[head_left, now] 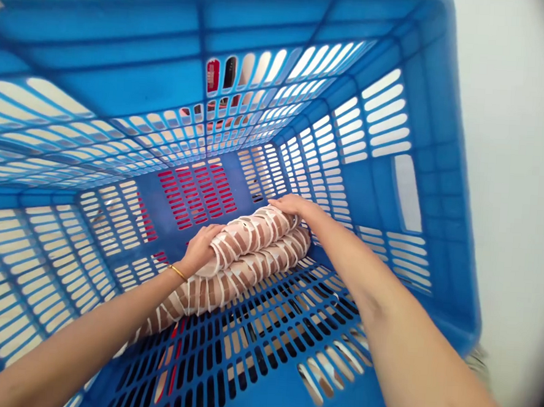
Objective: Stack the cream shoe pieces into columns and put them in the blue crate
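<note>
Deep inside a blue slotted plastic crate (137, 60) lie two long, tube-like bundles in brown and pale pink, banded with white edges; their exact kind does not show. My left hand (203, 246), with a thin gold bracelet at the wrist, is closed around the near-left end of the upper bundle (252, 233). At its far-right end, my right hand (287, 204) presses its fingers over the top. Under the upper bundle rests the lower bundle (230, 282), which runs further to the left, partly behind my left forearm. My palms and some fingertips are hidden.
Slotted walls enclose both forearms, and the right wall has a handle opening (408, 190). Red material (196, 193) shows through the slots at the far end. Dark and red shapes appear beneath the near slotted side. A pale surface (508, 181) lies outside the crate on the right.
</note>
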`<action>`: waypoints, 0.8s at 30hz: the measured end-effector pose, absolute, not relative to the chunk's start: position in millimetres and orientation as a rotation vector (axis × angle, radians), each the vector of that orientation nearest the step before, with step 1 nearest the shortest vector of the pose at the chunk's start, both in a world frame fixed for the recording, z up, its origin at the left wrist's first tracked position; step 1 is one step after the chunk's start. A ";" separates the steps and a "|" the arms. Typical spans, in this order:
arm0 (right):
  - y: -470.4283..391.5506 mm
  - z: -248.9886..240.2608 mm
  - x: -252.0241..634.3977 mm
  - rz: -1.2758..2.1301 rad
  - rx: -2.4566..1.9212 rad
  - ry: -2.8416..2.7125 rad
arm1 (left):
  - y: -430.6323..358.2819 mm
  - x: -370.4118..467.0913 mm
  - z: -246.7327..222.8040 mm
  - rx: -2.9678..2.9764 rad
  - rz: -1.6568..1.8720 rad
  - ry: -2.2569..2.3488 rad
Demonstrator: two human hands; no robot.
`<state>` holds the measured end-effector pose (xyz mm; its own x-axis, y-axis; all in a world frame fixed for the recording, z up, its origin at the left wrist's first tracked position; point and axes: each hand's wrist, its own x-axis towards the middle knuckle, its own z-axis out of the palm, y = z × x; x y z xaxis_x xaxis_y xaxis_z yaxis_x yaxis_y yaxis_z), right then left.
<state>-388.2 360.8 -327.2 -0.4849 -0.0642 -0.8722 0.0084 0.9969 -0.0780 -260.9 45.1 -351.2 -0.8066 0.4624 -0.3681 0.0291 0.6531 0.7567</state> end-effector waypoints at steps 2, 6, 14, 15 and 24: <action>357.9 -326.6 -394.1 -0.081 -0.053 2.040 | 48.7 -264.9 -349.3 0.421 1.053 2.333; 350.0 -327.0 -402.2 -0.038 -0.039 1.960 | 56.2 -268.3 -346.1 0.410 1.060 2.336; 357.5 -324.6 -402.0 -0.109 -0.079 1.987 | 62.0 -263.8 -352.8 0.213 1.105 2.273; 360.6 -322.1 -402.4 -0.118 -0.084 2.023 | 62.4 -265.1 -354.8 0.220 1.101 2.264; 358.3 -313.3 -390.3 -0.071 -0.125 2.120 | 62.1 -266.9 -358.8 0.209 1.181 2.201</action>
<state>-390.3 358.3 -313.3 -0.5210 -0.1179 -0.8454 -0.0609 0.9930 -0.1009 -266.9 62.1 -358.8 -0.7923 0.4118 -0.4502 -0.1474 0.5869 0.7962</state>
